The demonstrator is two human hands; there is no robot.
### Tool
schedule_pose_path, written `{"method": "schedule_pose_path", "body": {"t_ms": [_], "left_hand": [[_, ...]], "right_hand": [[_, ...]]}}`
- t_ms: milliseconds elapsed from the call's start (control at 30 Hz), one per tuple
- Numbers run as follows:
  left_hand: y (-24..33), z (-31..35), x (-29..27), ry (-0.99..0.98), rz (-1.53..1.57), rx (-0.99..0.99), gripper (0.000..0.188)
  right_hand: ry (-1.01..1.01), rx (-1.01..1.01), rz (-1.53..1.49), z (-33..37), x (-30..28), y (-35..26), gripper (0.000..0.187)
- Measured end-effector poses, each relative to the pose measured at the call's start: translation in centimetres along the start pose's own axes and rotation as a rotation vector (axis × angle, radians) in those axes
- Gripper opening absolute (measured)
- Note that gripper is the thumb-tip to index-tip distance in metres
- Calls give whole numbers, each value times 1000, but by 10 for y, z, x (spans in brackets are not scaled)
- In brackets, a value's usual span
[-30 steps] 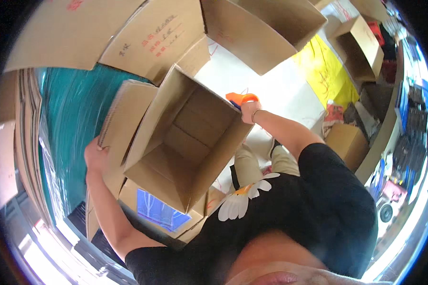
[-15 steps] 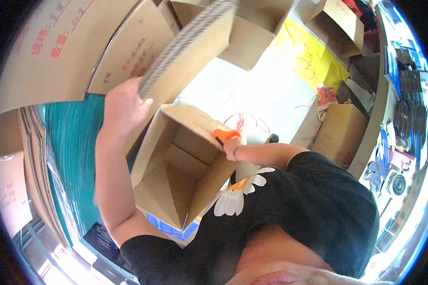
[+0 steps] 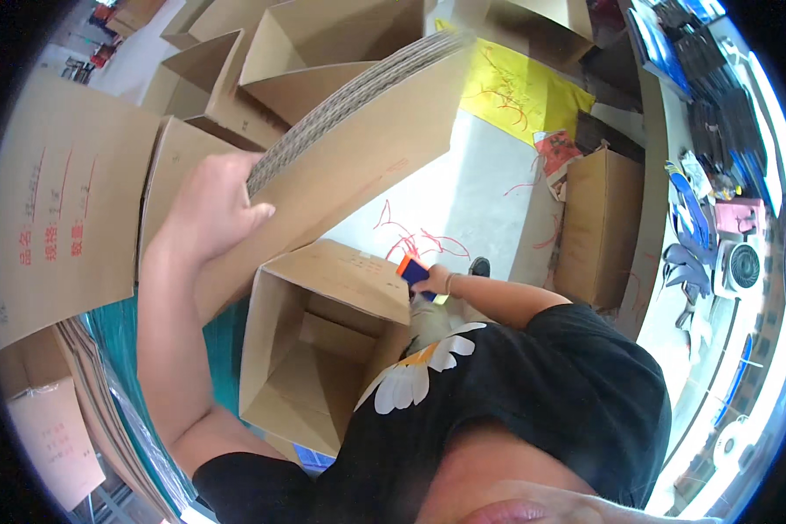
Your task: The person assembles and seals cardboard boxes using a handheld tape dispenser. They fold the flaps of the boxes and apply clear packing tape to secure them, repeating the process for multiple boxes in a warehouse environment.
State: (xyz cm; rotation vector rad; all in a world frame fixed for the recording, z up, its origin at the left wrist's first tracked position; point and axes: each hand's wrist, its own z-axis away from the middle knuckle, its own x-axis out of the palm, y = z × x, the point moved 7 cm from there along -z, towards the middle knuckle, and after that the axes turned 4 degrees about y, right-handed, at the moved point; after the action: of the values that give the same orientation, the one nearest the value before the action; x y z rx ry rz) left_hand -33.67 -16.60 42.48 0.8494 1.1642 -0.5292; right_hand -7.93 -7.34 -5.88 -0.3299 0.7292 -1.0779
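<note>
My left hand [image 3: 214, 205] grips the near edge of a thick stack of flattened cardboard [image 3: 367, 148], its fingers over the top and the thumb along the side. The stack leans upright on edge, slanting toward the far right. Just below it stands an open cardboard box [image 3: 319, 279] in front of me, its inside bare. Right of that box, low beside its flap, my right hand [image 3: 428, 281] is closed on an orange and dark-blue hand tool [image 3: 413, 269]. The tool's exact kind cannot be made out.
Several open cardboard boxes [image 3: 323, 44] stand at the far side. Large printed cartons [image 3: 70, 201] lie left. Red strings [image 3: 424, 240] are scattered on the pale floor. A yellow sheet [image 3: 524, 87] lies farther off. Along the right runs a bench with a small fan [image 3: 742, 265] and gloves [image 3: 686, 262].
The view has shifted, showing more boxes at the far left. My right hand has turned the tool and moved off the box's edge. My left hand keeps its grip on the stack.
</note>
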Motion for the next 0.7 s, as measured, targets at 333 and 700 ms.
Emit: {"method": "schedule_pose_path", "body": {"t_ms": [333, 700], "left_hand": [[234, -156, 51, -93, -207, 496, 13], [341, -323, 329, 275, -211, 524, 74]], "right_hand": [[793, 171, -1083, 83, -212, 173, 25], [865, 234, -1385, 182, -244, 320, 25]]}}
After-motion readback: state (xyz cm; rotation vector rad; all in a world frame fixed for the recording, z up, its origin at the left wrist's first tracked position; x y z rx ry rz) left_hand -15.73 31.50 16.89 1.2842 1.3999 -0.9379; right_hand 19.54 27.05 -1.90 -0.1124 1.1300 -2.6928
